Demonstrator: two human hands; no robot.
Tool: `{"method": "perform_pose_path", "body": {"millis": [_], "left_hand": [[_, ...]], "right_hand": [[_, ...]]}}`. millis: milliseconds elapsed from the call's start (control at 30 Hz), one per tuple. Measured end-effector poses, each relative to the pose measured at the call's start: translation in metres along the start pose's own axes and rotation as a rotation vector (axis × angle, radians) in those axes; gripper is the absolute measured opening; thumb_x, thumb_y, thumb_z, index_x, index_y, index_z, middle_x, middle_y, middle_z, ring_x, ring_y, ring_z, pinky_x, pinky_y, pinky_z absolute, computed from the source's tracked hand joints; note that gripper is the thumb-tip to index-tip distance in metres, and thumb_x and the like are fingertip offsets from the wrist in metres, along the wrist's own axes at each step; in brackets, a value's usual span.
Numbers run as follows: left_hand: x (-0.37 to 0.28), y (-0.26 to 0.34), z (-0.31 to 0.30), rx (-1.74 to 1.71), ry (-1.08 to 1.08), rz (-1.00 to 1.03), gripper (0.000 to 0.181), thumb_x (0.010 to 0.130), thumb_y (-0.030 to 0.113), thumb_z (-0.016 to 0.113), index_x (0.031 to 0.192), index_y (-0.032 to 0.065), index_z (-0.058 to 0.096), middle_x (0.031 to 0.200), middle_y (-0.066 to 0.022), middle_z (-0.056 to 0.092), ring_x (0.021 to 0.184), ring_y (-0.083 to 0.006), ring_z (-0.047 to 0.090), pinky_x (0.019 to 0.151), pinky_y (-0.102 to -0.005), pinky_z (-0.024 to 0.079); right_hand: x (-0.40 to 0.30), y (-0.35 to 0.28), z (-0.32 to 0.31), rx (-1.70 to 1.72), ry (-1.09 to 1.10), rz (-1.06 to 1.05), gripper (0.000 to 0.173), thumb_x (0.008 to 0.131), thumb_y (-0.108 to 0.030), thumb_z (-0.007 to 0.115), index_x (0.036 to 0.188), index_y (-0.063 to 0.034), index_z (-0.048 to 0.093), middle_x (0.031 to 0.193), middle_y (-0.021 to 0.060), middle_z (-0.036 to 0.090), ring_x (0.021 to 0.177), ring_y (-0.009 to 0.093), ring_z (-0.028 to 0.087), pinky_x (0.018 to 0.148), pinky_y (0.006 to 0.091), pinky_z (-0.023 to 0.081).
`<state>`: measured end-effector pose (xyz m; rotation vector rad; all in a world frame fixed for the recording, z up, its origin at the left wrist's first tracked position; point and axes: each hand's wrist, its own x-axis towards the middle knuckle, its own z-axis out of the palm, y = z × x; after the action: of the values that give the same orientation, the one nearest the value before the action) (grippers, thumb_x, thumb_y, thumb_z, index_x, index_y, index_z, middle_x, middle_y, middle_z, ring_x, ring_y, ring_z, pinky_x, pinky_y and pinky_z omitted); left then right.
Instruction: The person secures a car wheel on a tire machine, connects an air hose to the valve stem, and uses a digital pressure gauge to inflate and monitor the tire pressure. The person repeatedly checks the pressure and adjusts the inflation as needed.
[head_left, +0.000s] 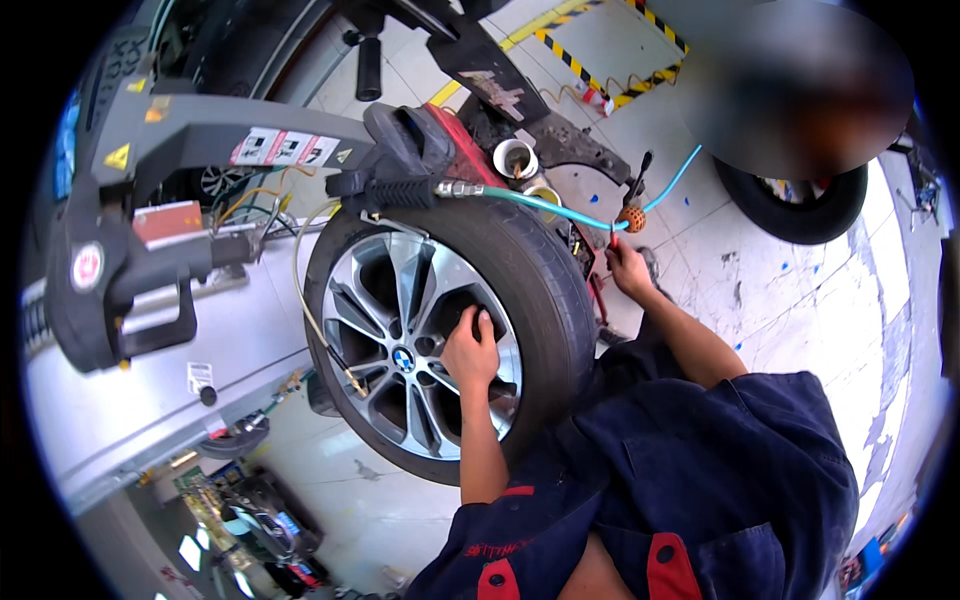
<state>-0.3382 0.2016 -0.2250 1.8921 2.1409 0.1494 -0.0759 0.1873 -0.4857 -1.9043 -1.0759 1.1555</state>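
A car wheel with a silver and black alloy rim (409, 292) and a black tyre (559, 322) stands upright before me. My left hand (472, 352) is at the rim, its curled fingers by a dark opening between two spokes; whether they pinch something small is unclear. To the right of the tyre, my right hand (628, 268) grips a small red-handled tool (614, 240), its tip beside a teal air hose (555, 210) and an orange perforated ball (632, 219). On top of the tyre rests a black tyre inflator (397, 193), its thin hose (301, 277) hanging across the rim.
A grey tyre-changer arm (247, 124) reaches in from the left. White pots (515, 159) sit on the red machine (469, 142) behind the wheel. Another tyre (802, 210) lies on the tiled floor (720, 300) near a blurred person (802, 90). A white surface (247, 330) borders the left.
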Motion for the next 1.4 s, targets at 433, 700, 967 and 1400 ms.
{"method": "perform_pose_path", "body": {"millis": [433,700,967,1400], "left_hand": [[0.024,-0.017,0.018,-0.042,-0.049,0.029,0.030,0.092,0.026,0.057,0.105,0.0014,0.068,0.088,-0.0197,0.069,0.080,-0.0365,0.067,0.072,-0.0407,0.051],[0.043,-0.040,-0.027,-0.268,-0.029,-0.003,0.022,0.091,0.020,0.063,0.105,0.0043,0.068,0.095,-0.0158,0.069,0.089,-0.0340,0.066,0.080,-0.0396,0.051],[0.084,-0.210,-0.114,-0.169,0.483,-0.622,0.044,0.092,0.026,0.062,0.127,0.0001,0.052,0.100,-0.0180,0.063,0.088,-0.0282,0.063,0.075,-0.0408,0.050],[0.022,-0.244,-0.149,0.580,0.345,-0.714,0.028,0.081,0.029,0.072,0.104,0.0139,0.073,0.108,-0.0144,0.059,0.105,-0.0325,0.056,0.085,-0.0454,0.046]], "right_hand": [[0.083,0.114,0.134,-0.375,-0.506,0.217,0.030,0.092,-0.027,0.053,0.113,-0.0097,0.066,0.117,0.0173,0.066,0.106,0.035,0.064,0.089,0.0460,0.051],[0.097,0.071,0.091,-0.764,-0.813,-0.053,0.035,0.091,-0.031,0.056,0.117,-0.0099,0.065,0.113,0.0163,0.067,0.106,0.035,0.064,0.091,0.0449,0.050],[0.062,-0.146,-0.071,-1.203,-1.738,-0.394,0.042,0.090,-0.037,0.058,0.123,-0.0103,0.064,0.110,0.0162,0.068,0.107,0.036,0.063,0.092,0.0441,0.049],[0.113,-0.389,0.049,-0.406,-0.497,-0.704,0.058,0.078,-0.042,0.073,0.114,0.0023,0.063,0.108,0.0280,0.065,0.102,0.040,0.063,0.088,0.0434,0.050]]}}
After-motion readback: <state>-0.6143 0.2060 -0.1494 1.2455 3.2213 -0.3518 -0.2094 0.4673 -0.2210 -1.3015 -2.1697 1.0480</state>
